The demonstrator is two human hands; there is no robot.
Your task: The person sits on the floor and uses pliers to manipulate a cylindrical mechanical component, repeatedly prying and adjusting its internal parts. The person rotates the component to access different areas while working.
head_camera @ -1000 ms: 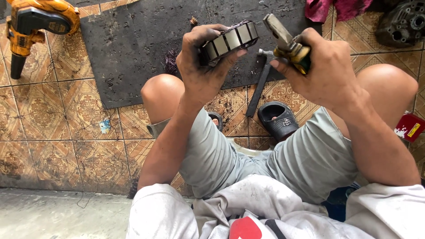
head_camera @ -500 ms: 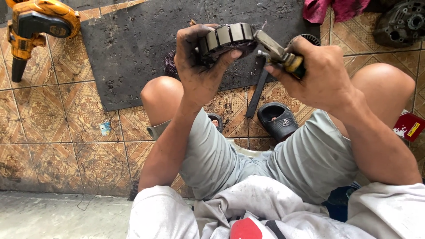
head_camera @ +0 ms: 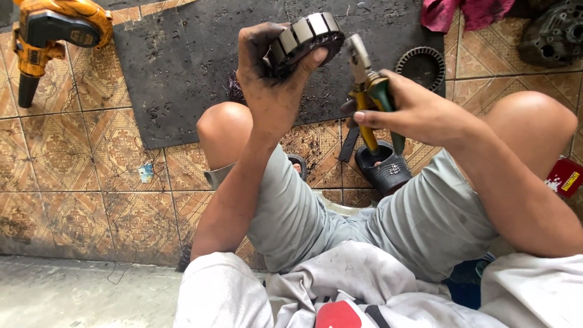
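My left hand (head_camera: 270, 85) is raised and grips a round dark metal ring with pale rectangular segments around its rim, a motor core (head_camera: 303, 36). My right hand (head_camera: 413, 112) holds pliers (head_camera: 367, 82) with yellow and green handles; their jaws point up, just right of the core and close to it. I sit on a low seat with both knees bent, over a dark rubber mat (head_camera: 182, 67) on the tiled floor.
A yellow power drill (head_camera: 48, 36) lies at the top left. On the mat's right edge rests a toothed metal ring (head_camera: 420, 64). A dark motor housing (head_camera: 552, 33) and a pink rag (head_camera: 464, 12) sit top right. A black sandal (head_camera: 382, 170) is between my legs.
Both hands have shifted: the core is lifted a little higher and the pliers have turned from slanting towards the core to standing more upright beside it.
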